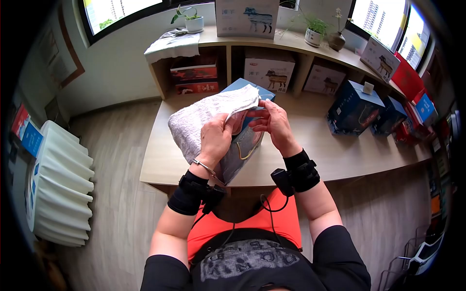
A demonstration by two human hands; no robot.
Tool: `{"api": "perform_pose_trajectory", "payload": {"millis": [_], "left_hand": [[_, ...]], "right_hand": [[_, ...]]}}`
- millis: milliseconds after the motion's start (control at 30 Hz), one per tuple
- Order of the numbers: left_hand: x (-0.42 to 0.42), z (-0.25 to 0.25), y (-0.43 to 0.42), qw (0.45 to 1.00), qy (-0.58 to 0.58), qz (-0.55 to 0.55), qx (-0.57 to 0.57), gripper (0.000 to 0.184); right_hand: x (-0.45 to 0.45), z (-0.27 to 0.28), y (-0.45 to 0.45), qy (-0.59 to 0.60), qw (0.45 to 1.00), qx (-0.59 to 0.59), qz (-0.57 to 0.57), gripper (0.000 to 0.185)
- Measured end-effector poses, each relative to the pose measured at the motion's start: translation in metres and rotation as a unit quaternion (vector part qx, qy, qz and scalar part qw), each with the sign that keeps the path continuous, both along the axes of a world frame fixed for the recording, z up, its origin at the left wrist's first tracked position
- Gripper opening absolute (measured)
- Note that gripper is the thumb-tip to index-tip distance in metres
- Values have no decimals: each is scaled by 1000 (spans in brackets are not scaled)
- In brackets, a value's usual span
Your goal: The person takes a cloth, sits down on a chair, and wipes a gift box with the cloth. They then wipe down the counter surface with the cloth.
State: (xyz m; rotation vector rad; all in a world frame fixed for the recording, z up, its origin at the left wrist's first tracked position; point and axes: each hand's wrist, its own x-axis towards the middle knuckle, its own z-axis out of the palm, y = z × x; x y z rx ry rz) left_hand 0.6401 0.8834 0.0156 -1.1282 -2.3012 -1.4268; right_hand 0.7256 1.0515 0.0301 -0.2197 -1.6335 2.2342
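Note:
A pale towel is draped over the top and left side of a blue gift box on the wooden table. My left hand pinches the towel's near edge above the box. At the towel's right corner, my right hand has its thumb and index finger closed on the cloth, the other fingers bent beside the box. A yellowish cord handle hangs on the box's near side, below my hands. Part of the box is hidden under the towel.
Blue boxes stand on the table at the right, beside red packages. Behind, a shelf holds cartons, potted plants and a folded cloth. A white-draped table stands at the left.

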Motion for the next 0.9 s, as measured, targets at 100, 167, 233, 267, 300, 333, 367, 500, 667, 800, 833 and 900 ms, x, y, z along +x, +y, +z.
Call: {"api": "perform_pose_trajectory", "payload": {"millis": [100,167,233,267,300,333,367,500,667,800,833,900], "left_hand": [[-17,-1,-10,996,-82,-21,6,16],[-28,-6,-10,994,-100,-33,19,16],[-33,-5,-10,993,-109,-33,21,16],[-37,-5,-9,993,-107,-41,3,17],[-34,3,-9,995,-94,-38,-24,19],[-28,14,-10,995,-80,-35,-51,23],[-24,21,-8,994,-67,-32,-77,27],[-17,42,8,972,151,-18,-179,50],[-18,67,28,985,87,-36,-147,20],[-41,65,38,996,-63,-29,-57,23],[-34,66,36,997,-26,-31,-71,22],[-18,63,33,993,49,-33,-97,21]], "right_hand": [[-8,-14,5,-8,998,44,-45,34],[-11,-16,2,-17,996,55,-69,34],[-12,-17,-1,-29,994,59,-86,35],[-13,-18,-1,-36,994,58,-90,35],[-15,-18,0,-43,993,56,-94,36],[-17,-18,0,-57,991,74,-97,34],[-19,-19,1,-73,988,92,-100,32],[-28,-33,10,-80,980,145,-106,24],[-19,-31,11,-16,988,118,-95,20],[-7,-23,0,52,983,126,-122,19],[-4,-22,-3,70,981,135,-120,18],[3,-17,-10,107,975,154,-116,17]]}}
